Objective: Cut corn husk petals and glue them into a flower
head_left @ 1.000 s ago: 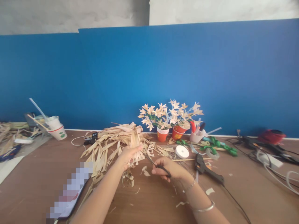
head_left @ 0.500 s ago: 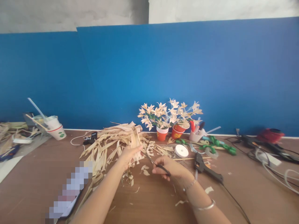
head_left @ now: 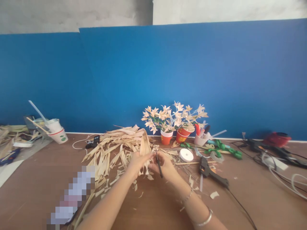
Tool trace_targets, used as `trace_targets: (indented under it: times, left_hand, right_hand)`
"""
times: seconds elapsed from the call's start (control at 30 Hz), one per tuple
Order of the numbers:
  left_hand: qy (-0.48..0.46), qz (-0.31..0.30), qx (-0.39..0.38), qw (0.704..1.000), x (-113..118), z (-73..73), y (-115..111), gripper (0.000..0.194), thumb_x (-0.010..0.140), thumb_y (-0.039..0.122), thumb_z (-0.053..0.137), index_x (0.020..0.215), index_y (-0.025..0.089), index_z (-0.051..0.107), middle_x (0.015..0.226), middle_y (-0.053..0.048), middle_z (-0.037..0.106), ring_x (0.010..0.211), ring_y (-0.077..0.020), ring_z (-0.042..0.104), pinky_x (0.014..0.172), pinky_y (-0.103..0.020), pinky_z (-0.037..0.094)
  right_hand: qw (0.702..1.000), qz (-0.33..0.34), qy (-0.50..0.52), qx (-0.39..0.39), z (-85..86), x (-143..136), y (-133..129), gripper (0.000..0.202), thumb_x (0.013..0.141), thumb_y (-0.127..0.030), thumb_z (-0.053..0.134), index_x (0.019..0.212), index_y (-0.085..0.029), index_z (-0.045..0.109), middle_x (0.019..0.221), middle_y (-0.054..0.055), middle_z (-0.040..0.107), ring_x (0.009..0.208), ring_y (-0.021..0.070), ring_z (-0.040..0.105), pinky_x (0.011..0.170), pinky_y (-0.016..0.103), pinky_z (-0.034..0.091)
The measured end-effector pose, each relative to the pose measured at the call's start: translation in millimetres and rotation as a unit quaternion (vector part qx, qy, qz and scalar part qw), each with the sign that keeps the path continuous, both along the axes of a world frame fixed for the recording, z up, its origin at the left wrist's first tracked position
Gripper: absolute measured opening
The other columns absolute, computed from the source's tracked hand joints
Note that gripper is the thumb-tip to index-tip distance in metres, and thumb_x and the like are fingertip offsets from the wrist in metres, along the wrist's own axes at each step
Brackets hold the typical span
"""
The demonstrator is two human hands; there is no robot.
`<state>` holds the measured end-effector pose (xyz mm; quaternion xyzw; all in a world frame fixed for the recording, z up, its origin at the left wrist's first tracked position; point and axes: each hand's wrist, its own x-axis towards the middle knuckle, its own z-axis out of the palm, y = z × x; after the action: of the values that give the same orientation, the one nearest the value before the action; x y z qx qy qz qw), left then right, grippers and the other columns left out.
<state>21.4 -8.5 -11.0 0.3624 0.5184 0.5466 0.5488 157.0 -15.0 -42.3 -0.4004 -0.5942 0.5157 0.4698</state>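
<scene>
A pale dried corn husk [head_left: 144,145] stands upright in my left hand [head_left: 137,163], pinched between thumb and fingers. My right hand [head_left: 163,164] is closed around a pair of scissors [head_left: 158,162] with dark handles, their blades pointing up and away just right of the husk. The two hands are close together, with the right fingertips at the husk's lower edge; whether they touch it I cannot tell. Behind and left of them spreads a heap of dried husks [head_left: 112,150], and small cut scraps [head_left: 150,176] lie underneath.
Husk flowers [head_left: 177,115] stand in red cups [head_left: 166,138] at the back. Right of my hands are a white spool [head_left: 186,155], a glue gun [head_left: 211,174] with its cord and green-wrapped stems [head_left: 225,147]. A phone [head_left: 72,201] lies front left; a white cup [head_left: 59,135] leans farther back.
My left hand has moved slightly right with the husk. The right hand has come up and left to meet it, and the scissors have swung to point more steeply away from me.
</scene>
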Motion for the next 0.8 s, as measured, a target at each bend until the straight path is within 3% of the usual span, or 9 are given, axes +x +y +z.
trace_targets:
  times: [0.1,0.27,0.5,0.63,0.8]
  left_hand:
    - [0.032,-0.083,0.010,0.996,2.6,0.5,-2.6,0.023,0.054,0.025,0.081,0.073,0.013,0.074,0.065,-0.008,0.071,0.067,-0.0226,0.065,0.060,-0.029,0.049]
    - [0.026,-0.135,0.003,0.991,-1.1,-0.1,-2.1,0.028,0.058,0.029,0.079,0.081,0.013,0.073,0.069,-0.007,0.071,0.069,-0.0226,0.066,0.063,-0.030,0.050]
    - [0.075,-0.166,0.012,0.983,-9.9,-9.1,7.3,0.034,0.064,0.042,0.073,0.084,0.015,0.070,0.063,0.000,0.067,0.046,-0.0104,0.053,0.047,-0.022,0.041]
    - [0.040,-0.192,0.028,0.980,-15.6,-12.4,10.9,0.034,0.061,0.036,0.076,0.087,0.015,0.070,0.072,-0.002,0.071,0.060,-0.0144,0.062,0.059,-0.024,0.047]
    - [0.083,-0.243,-0.002,0.966,-25.4,-12.9,13.3,0.032,0.057,0.034,0.078,0.079,0.012,0.071,0.070,-0.003,0.071,0.061,-0.0160,0.063,0.060,-0.025,0.047]
  right_hand:
    - [0.999,-0.023,0.042,0.007,-4.6,-4.7,-0.6,0.042,0.059,-0.033,0.078,0.086,-0.019,0.049,0.071,-0.004,0.049,0.061,0.0092,0.044,0.055,0.021,0.040]
    - [0.997,-0.027,0.074,-0.023,-6.1,-3.0,1.2,0.039,0.061,-0.033,0.076,0.086,-0.019,0.050,0.063,-0.006,0.048,0.053,0.0079,0.041,0.050,0.021,0.036]
    - [0.999,-0.021,0.039,-0.005,2.5,3.7,1.7,0.031,0.060,-0.031,0.076,0.077,-0.018,0.053,0.058,-0.006,0.048,0.052,0.0084,0.041,0.050,0.021,0.035]
    - [0.998,-0.037,0.045,-0.017,8.0,4.7,1.5,0.031,0.058,-0.031,0.075,0.076,-0.019,0.052,0.060,-0.006,0.050,0.052,0.0084,0.042,0.049,0.021,0.034]
    - [0.991,-0.092,0.094,-0.024,11.2,4.3,2.3,0.035,0.057,-0.031,0.074,0.082,-0.020,0.051,0.059,-0.007,0.049,0.049,0.0075,0.041,0.047,0.021,0.034]
